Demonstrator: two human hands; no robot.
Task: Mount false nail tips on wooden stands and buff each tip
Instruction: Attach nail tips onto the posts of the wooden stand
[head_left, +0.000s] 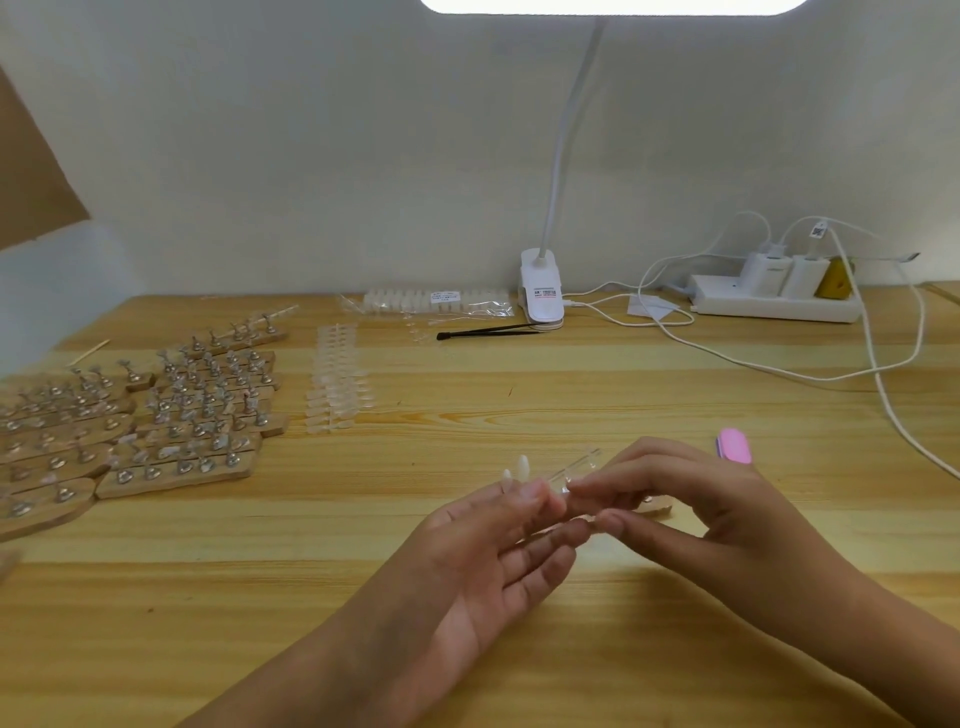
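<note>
Two hands meet over the tabletop (519, 675), well in front of the clip lamp (542, 291), and both hold one clear strip of nail tips (576, 467). The left hand (498, 535) lies palm up, its thumb pinning the strip against the fingers. The right hand (696, 509) pinches the same strip between thumb and forefinger, so the two hands are touching at the fingertips. A couple of pale tips stand up from the strip's end just beyond the left thumb.

Far to the lamp's left and nearer the person, the wooden stands (182, 410) lie packed in rows, each bearing small metal holders. Between them and the lamp, loose nail tips (337, 384) lie in two columns. A bag of nail tips (436, 304) rests just left of the lamp's clip, and a thin black tool (488, 331) lies touching its front. A pink buffer block (733, 446) sits right of the lamp, close beside the right hand. A power strip (774, 304) stands farther right, by the wall.
</note>
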